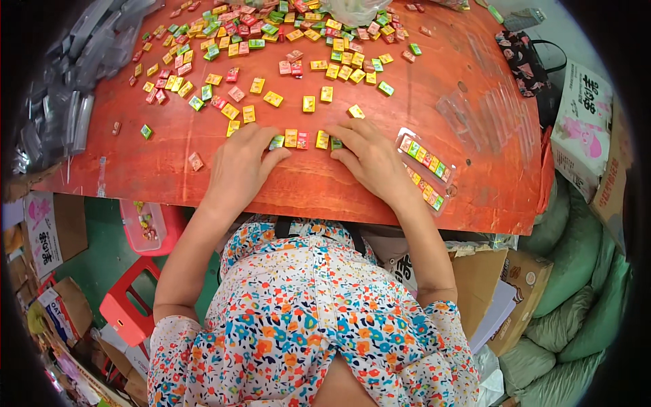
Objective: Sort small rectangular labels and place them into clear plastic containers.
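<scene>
A short row of small candy-sized boxes lies near the table's front edge, between my hands. My left hand (245, 161) has thumb and forefinger closed around a green box (277, 142) at the row's left end. Beside it stand a yellow box (291, 138) and a red box (302, 140), close together. Past a small gap is another yellow box (322, 140). It touches a green box (336, 143) that the thumb and fingers of my right hand (371, 161) pinch, partly covering it. Right of that hand lie two clear strip packs (427, 160) filled with colored boxes.
Many loose little boxes (258, 30) spread over the far part of the red table (434, 88). Clear plastic sleeves (64, 88) pile up at the left edge; empty clear trays (502, 115) lie at the right. A patterned bag (525, 64) and cartons (580, 129) stand beyond.
</scene>
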The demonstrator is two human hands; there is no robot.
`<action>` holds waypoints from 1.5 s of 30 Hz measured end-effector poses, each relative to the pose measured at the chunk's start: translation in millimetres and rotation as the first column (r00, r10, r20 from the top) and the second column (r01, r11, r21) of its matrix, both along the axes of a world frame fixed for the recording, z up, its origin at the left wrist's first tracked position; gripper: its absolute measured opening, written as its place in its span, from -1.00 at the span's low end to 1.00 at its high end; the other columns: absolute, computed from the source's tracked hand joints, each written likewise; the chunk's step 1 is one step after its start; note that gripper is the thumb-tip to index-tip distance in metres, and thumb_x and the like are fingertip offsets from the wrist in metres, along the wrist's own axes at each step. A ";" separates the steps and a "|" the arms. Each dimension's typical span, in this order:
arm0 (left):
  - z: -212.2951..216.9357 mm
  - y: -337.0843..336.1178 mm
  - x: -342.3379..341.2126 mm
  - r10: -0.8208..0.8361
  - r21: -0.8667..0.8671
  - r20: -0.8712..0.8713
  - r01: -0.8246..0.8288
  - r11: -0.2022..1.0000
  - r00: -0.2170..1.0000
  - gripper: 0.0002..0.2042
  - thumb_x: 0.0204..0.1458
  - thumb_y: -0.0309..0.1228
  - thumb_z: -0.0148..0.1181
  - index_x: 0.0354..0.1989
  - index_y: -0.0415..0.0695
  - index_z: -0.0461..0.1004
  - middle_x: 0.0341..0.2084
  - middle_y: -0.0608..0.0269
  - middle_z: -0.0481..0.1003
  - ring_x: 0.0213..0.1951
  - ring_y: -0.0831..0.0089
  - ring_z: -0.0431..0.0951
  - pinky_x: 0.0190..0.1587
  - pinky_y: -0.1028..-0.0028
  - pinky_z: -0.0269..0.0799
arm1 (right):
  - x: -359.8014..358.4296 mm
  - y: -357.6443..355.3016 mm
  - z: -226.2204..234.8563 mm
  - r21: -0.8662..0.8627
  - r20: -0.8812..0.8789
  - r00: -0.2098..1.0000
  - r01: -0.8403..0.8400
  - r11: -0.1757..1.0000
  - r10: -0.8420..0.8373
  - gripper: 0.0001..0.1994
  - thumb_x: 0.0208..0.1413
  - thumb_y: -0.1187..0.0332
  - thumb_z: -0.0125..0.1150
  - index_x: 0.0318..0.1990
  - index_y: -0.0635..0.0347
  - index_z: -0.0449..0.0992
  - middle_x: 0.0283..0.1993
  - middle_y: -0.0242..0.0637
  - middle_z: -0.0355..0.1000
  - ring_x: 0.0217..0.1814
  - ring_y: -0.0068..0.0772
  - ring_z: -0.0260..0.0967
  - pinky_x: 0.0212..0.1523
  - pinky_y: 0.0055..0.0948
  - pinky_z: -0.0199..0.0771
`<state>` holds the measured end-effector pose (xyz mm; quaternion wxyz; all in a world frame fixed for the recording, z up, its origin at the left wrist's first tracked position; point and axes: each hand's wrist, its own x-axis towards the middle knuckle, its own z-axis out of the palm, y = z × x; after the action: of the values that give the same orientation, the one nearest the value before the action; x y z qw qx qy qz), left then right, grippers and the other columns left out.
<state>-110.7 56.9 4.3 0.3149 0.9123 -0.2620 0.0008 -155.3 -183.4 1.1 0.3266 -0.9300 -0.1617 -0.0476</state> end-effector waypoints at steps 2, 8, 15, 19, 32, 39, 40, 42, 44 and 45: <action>0.2 -2.8 -0.1 -0.007 -0.021 -0.015 0.006 1.000 1.000 -0.67 -0.04 -0.25 0.33 -0.16 -0.17 0.49 -0.40 0.10 0.46 -0.33 0.11 0.53 -0.34 0.20 0.46 | 2.4 4.3 2.7 0.008 -0.021 1.000 0.000 1.000 0.000 -0.63 0.03 0.39 0.30 0.04 0.17 0.51 0.02 -0.06 0.43 0.09 0.00 0.38 0.05 -0.18 0.43; 12.0 -9.4 15.2 -0.005 0.002 0.030 0.005 1.000 1.000 -0.68 -0.02 -0.24 0.31 -0.18 -0.19 0.49 -0.35 0.10 0.46 -0.31 0.09 0.53 -0.32 0.20 0.46 | 26.9 -21.5 12.9 0.025 -0.063 0.994 0.088 0.996 -0.086 -0.66 0.05 0.38 0.28 0.02 0.16 0.51 -0.02 -0.15 0.46 0.06 -0.06 0.40 0.00 -0.18 0.45; -4.8 -74.0 125.0 -0.163 -0.038 0.365 0.190 0.981 0.917 -0.86 0.06 -0.44 0.12 -0.28 -0.26 0.47 -0.31 -0.02 0.50 -0.24 -0.02 0.53 -0.23 0.11 0.47 | 102.9 -79.9 2.5 -0.343 0.297 0.953 0.161 0.926 -0.056 -0.68 0.07 0.47 0.20 0.02 0.09 0.49 0.00 -0.23 0.47 0.03 -0.09 0.41 0.00 -0.19 0.46; -11.3 -105.8 145.2 -0.239 0.104 0.299 0.218 0.970 0.924 -0.87 -0.02 -0.54 0.08 -0.30 -0.30 0.45 -0.36 -0.08 0.52 -0.23 -0.04 0.55 -0.19 0.08 0.48 | 110.5 -87.9 -9.4 -0.388 0.257 0.966 0.104 0.916 -0.001 -0.65 0.04 0.48 0.21 0.03 0.07 0.48 0.00 -0.22 0.46 0.03 -0.07 0.41 -0.01 -0.18 0.46; -10.4 -114.7 141.2 -0.204 0.106 0.239 0.183 0.977 0.949 -0.86 -0.05 -0.55 0.06 -0.31 -0.29 0.46 -0.34 -0.07 0.50 -0.22 -0.02 0.54 -0.17 0.09 0.49 | 147.5 -86.5 1.7 -0.104 0.149 0.947 0.301 0.948 -0.284 -0.71 0.10 0.39 0.19 0.01 0.16 0.51 -0.02 -0.14 0.50 -0.03 -0.03 0.46 -0.04 -0.19 0.49; -6.9 -121.4 140.1 -0.123 -0.026 0.311 0.138 0.990 0.942 -0.82 -0.05 -0.48 0.11 -0.27 -0.26 0.48 -0.34 -0.04 0.51 -0.21 -0.02 0.55 -0.17 0.10 0.52 | 182.7 -81.7 -8.6 -0.285 0.293 0.925 0.327 0.901 -0.243 -0.73 0.09 0.44 0.15 -0.02 0.17 0.49 -0.01 -0.10 0.44 0.04 0.05 0.40 -0.02 -0.14 0.45; -4.5 -121.8 140.6 -0.054 -0.079 0.343 0.086 0.993 0.938 -0.80 -0.05 -0.47 0.12 -0.23 -0.25 0.49 -0.33 -0.03 0.52 -0.22 -0.02 0.56 -0.17 0.11 0.53 | 184.8 -81.5 -8.1 -0.288 0.293 0.926 0.321 0.902 -0.236 -0.73 0.09 0.44 0.15 -0.02 0.17 0.49 -0.01 -0.10 0.44 0.04 0.05 0.40 -0.02 -0.14 0.45; -3.5 -133.6 150.0 -0.077 -0.055 0.343 0.102 0.993 0.936 -0.80 -0.04 -0.48 0.11 -0.23 -0.25 0.51 -0.33 -0.04 0.54 -0.23 -0.02 0.57 -0.17 0.12 0.54 | 186.9 -82.0 -7.7 -0.271 0.294 0.937 0.272 0.923 -0.190 -0.74 0.08 0.46 0.15 -0.04 0.20 0.49 -0.04 -0.09 0.43 0.03 0.06 0.39 -0.02 -0.12 0.45; -4.2 -150.8 161.2 -0.096 -0.034 0.340 0.114 0.993 0.936 -0.79 -0.04 -0.49 0.10 -0.23 -0.25 0.53 -0.32 -0.04 0.56 -0.24 -0.02 0.59 -0.18 0.13 0.54 | 187.2 -86.0 -13.5 -0.257 0.330 0.933 0.236 0.937 -0.144 -0.74 0.07 0.47 0.15 -0.05 0.21 0.48 -0.05 -0.09 0.43 0.01 0.06 0.40 -0.03 -0.12 0.45; -4.5 -159.4 165.2 -0.117 0.038 0.339 0.110 0.993 0.934 -0.81 -0.03 -0.49 0.08 -0.27 -0.24 0.55 -0.32 -0.05 0.58 -0.24 -0.01 0.60 -0.19 0.13 0.55 | 187.6 -87.8 -16.5 -0.237 0.367 0.924 0.205 0.950 -0.108 -0.74 0.07 0.47 0.15 -0.05 0.22 0.48 -0.06 -0.10 0.43 -0.01 0.07 0.40 -0.03 -0.13 0.44</action>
<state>54.4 -102.5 -0.2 0.2559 0.8846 -0.3646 0.1379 32.3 -271.1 -15.4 0.1574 -0.9525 -0.1467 -0.2153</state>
